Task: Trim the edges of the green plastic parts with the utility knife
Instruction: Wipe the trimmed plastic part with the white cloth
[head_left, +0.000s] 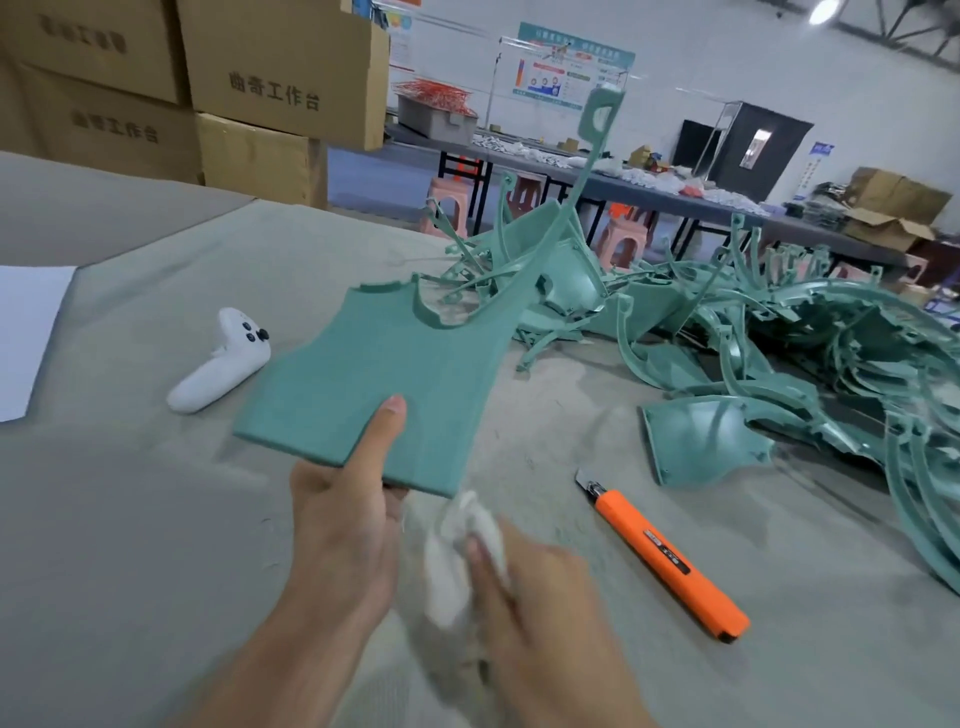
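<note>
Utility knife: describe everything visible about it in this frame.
The utility knife has an orange plastic-looking body with a black strip along its top and a black end cap. Its metal blade is extended, pointing away and to the left. It lies flat and diagonal on the grey table covering, to the right of the right hand. Only the covering touches it; neither hand holds it.

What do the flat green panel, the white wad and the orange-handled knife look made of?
The flat green panel in the left hand: moulded plastic, matte; thin, rigid, even colour. The white wad pinched by the right hand: probably soft cloth or tissue; crumpled, blurred. The orange-handled knife: smooth plastic body with slight sheen, grey metal-looking blade tip.
</note>
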